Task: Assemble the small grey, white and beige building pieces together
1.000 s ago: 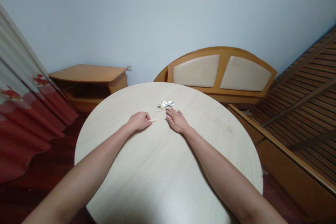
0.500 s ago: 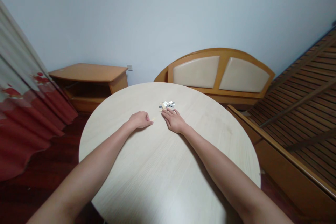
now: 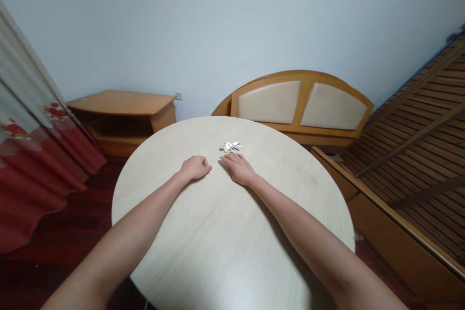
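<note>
My left hand (image 3: 195, 167) rests in a fist on the round pale wooden table (image 3: 232, 232), pinching a small pale wooden piece (image 3: 211, 170) that barely shows at its fingertips. My right hand (image 3: 237, 168) lies flat, palm down, just right of it, fingers pointing toward the left hand and nearly touching it. A small heap of silver, dark and pale little pieces (image 3: 230, 147) lies on the table just beyond my right hand's fingers.
A wooden bedside cabinet (image 3: 123, 116) stands at the back left against the wall. A padded wooden headboard (image 3: 298, 104) leans behind the table. A slatted bed frame (image 3: 410, 155) is on the right, a red and white curtain (image 3: 32, 155) on the left.
My right hand has slid left, away from the heap and toward my left fist. The wooden piece stuck out of the fist before and is now almost hidden. The view shifted slightly.
</note>
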A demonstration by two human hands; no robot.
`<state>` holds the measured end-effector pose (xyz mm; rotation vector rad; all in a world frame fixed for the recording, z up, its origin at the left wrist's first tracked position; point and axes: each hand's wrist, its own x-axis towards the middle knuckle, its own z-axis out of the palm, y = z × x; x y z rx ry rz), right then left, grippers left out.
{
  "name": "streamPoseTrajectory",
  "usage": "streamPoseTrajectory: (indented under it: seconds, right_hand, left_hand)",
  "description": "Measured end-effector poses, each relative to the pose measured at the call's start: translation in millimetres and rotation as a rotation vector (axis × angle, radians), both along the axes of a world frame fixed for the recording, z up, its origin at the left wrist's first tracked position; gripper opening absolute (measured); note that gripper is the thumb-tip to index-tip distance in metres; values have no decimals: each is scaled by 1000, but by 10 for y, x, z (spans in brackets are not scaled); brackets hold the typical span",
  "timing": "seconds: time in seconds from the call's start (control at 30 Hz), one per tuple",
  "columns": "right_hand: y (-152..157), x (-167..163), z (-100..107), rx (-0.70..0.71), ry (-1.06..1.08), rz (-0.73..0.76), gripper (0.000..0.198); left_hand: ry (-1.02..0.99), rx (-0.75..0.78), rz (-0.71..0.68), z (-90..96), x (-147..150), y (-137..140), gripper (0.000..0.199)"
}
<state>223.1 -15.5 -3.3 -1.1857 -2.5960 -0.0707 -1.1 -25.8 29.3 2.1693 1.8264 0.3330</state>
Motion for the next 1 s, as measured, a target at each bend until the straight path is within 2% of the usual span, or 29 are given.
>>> streamPoseTrajectory:
  seconds: [0.1,0.27,0.37,0.47,0.53,0.63,0.8,1.0]
  right_hand:
    - [-7,-16,12,-4,-29,-53,52]
    - [-130,-35,78,-2,-46,-154,36]
    - [-238,44,48,-29,16,-285,29]
    - [-296,157,-13,-74,132,-375,20]
    - [-295,203,-42,-78,191,-356,14]
    - [-258,194,-68,-66,270,-267,12]
    - [-208,94,-117,-34,424,-65,15]
    - [-195,88,-183,-5,637,-2,17]
  left_hand:
    - [10,12,-4,-11,39,-11,23]
    - [21,-5,18,-11,79,-17,23]
    - [1,-19,28,-4,79,-24,23]
    - [-53,37,24,-11,77,-32,24]
    - [-110,118,-36,-28,85,-40,26]
    - [-216,243,-213,-75,125,-57,24]
    - [-279,347,-443,-190,236,-63,20]
    - [-297,458,-448,-255,269,-33,15]
